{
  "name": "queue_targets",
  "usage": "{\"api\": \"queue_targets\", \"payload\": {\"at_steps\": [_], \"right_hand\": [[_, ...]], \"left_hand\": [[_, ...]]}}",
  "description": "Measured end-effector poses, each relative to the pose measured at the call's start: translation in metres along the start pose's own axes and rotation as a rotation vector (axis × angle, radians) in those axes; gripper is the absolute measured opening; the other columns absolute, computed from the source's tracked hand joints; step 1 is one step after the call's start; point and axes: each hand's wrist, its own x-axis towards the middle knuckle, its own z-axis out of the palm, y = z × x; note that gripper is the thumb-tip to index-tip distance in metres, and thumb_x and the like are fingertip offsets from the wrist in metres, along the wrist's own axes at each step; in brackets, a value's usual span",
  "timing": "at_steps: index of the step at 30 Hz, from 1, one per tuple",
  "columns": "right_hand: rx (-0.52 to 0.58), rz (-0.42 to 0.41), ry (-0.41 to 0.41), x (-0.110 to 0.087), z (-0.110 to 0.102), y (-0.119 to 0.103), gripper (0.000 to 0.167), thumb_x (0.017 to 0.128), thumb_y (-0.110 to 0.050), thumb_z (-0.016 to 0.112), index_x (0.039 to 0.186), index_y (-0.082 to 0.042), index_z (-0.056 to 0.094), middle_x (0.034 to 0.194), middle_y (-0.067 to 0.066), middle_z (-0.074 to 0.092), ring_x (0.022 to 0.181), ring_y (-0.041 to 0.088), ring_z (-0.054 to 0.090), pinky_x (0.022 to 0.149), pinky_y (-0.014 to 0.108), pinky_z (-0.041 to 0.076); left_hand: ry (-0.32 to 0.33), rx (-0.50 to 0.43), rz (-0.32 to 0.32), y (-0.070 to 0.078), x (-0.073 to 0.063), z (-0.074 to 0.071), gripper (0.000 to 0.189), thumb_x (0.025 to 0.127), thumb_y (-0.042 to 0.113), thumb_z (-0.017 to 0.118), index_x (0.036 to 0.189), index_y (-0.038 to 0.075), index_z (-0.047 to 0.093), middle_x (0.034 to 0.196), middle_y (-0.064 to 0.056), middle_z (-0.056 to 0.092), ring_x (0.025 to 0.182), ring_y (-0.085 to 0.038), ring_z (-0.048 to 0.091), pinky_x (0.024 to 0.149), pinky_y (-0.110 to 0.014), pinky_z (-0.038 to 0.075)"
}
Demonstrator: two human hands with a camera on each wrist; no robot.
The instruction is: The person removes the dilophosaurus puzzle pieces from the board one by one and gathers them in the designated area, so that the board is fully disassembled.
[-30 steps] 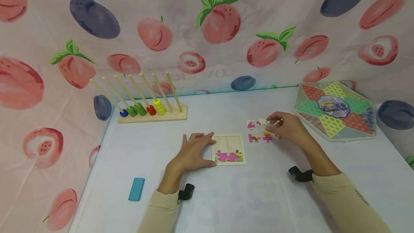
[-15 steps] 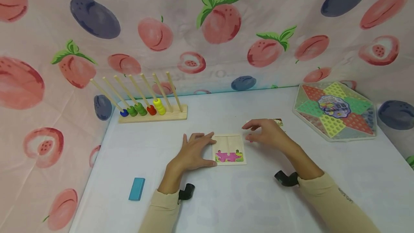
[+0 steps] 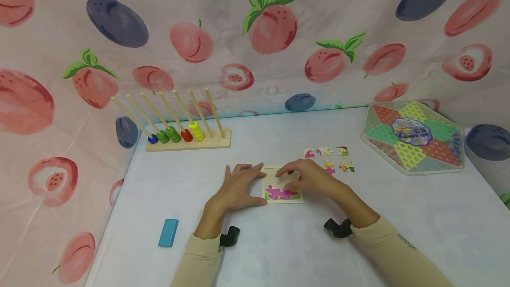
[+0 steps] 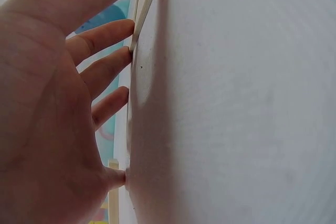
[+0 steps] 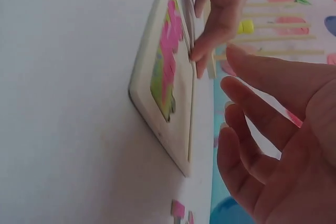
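A small square wooden puzzle tray (image 3: 272,176) lies on the table, its lower part filled with pink and green jigsaw pieces (image 3: 280,193). My left hand (image 3: 234,190) rests at its left side, fingers spread, fingertips touching the tray edge. Over the tray's right half hovers my right hand (image 3: 314,180), its fingers loosely bent. In the right wrist view those fingertips (image 5: 227,83) stand apart from the tray and no piece shows between them. Several loose jigsaw pieces (image 3: 324,150) lie to the right of the tray; the right hand hides part of that area in the head view.
A wooden bead abacus (image 3: 188,144) with upright rods stands at the back left. At the back right lies a hexagonal Chinese checkers box (image 3: 412,138). A blue block (image 3: 168,233) is at the front left. Behind the white table (image 3: 279,247) hangs a fruit-print cloth (image 3: 271,79).
My right hand has moved left from the loose pieces to above the tray, uncovering pieces on the right. The left hand and tray have stayed in place.
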Motion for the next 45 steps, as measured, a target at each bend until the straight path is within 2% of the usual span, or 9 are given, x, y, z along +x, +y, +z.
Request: {"api": "queue_targets", "payload": {"at_steps": [3,8,14,16,22,25,29,34,45], "right_hand": [[-0.005,0.005,-0.051,0.003,0.008,-0.002,0.032,0.086,-0.013,0.081,0.118,-0.013,0.076,0.117,0.003,0.078,0.088,0.018,0.061,0.069,0.021,0.046],[-0.085,0.025,-0.097,0.007,0.019,-0.004,0.03,0.088,-0.013,0.079,0.117,-0.022,0.078,0.119,-0.006,0.077,0.106,0.015,0.067,0.083,0.026,0.053],[-0.132,0.022,-0.126,0.01,0.028,-0.006,0.033,0.089,-0.008,0.077,0.119,-0.023,0.078,0.13,0.0,0.073,0.125,0.023,0.066,0.102,0.043,0.055],[-0.132,0.03,-0.13,0.01,0.03,-0.007,0.033,0.09,-0.007,0.076,0.119,-0.023,0.077,0.132,0.0,0.072,0.125,0.023,0.066,0.103,0.042,0.056],[-0.078,0.0,-0.131,0.011,0.03,-0.008,0.03,0.09,-0.004,0.075,0.118,-0.017,0.078,0.124,0.0,0.076,0.1,0.012,0.067,0.089,0.025,0.057],[-0.047,-0.013,-0.136,0.012,0.03,-0.007,0.028,0.09,-0.002,0.074,0.115,-0.015,0.078,0.121,0.001,0.076,0.097,0.011,0.066,0.086,0.022,0.057],[-0.026,0.014,-0.144,0.014,0.031,-0.005,0.026,0.091,-0.001,0.072,0.113,-0.013,0.079,0.124,0.002,0.074,0.109,0.017,0.068,0.097,0.031,0.059],[-0.055,0.011,-0.142,0.015,0.032,-0.005,0.026,0.092,0.003,0.069,0.11,-0.011,0.08,0.124,0.004,0.073,0.122,0.025,0.064,0.11,0.045,0.052],[-0.1,-0.016,-0.134,0.013,0.03,-0.012,0.025,0.092,0.005,0.068,0.106,-0.011,0.081,0.122,0.004,0.07,0.125,0.027,0.061,0.111,0.047,0.05]], "left_hand": [[0.0,-0.004,0.003,0.0,0.0,0.0,0.072,0.076,0.04,0.089,0.141,0.027,0.061,0.159,0.009,0.048,0.151,-0.024,0.034,0.12,-0.078,-0.004],[0.005,-0.014,0.013,0.0,0.0,0.0,0.077,0.076,0.04,0.089,0.144,0.026,0.057,0.151,0.01,0.058,0.151,-0.025,0.034,0.119,-0.078,-0.004],[0.002,-0.016,0.013,-0.001,0.0,-0.001,0.077,0.076,0.04,0.089,0.145,0.026,0.057,0.153,0.01,0.055,0.151,-0.025,0.033,0.119,-0.078,-0.005],[0.002,-0.013,0.012,-0.001,0.0,-0.001,0.076,0.076,0.04,0.089,0.144,0.026,0.058,0.156,0.01,0.053,0.151,-0.025,0.033,0.119,-0.078,-0.005],[0.011,-0.011,0.015,-0.001,0.0,-0.001,0.073,0.075,0.04,0.089,0.141,0.026,0.06,0.158,0.008,0.051,0.15,-0.026,0.034,0.119,-0.079,-0.003],[0.011,-0.007,0.018,-0.002,0.001,0.0,0.074,0.075,0.04,0.089,0.141,0.026,0.06,0.157,0.009,0.052,0.15,-0.025,0.035,0.119,-0.079,-0.003],[0.013,-0.017,0.022,-0.002,0.001,0.001,0.075,0.075,0.039,0.089,0.143,0.025,0.059,0.154,0.008,0.055,0.15,-0.026,0.035,0.118,-0.079,-0.004],[0.011,-0.024,0.025,-0.002,0.001,0.001,0.076,0.075,0.039,0.089,0.143,0.024,0.059,0.154,0.008,0.055,0.151,-0.027,0.034,0.118,-0.079,-0.004],[0.017,-0.029,0.027,-0.002,0.0,0.001,0.083,0.075,0.038,0.09,0.149,0.023,0.053,0.146,0.009,0.063,0.151,-0.026,0.034,0.119,-0.079,-0.004]]}}
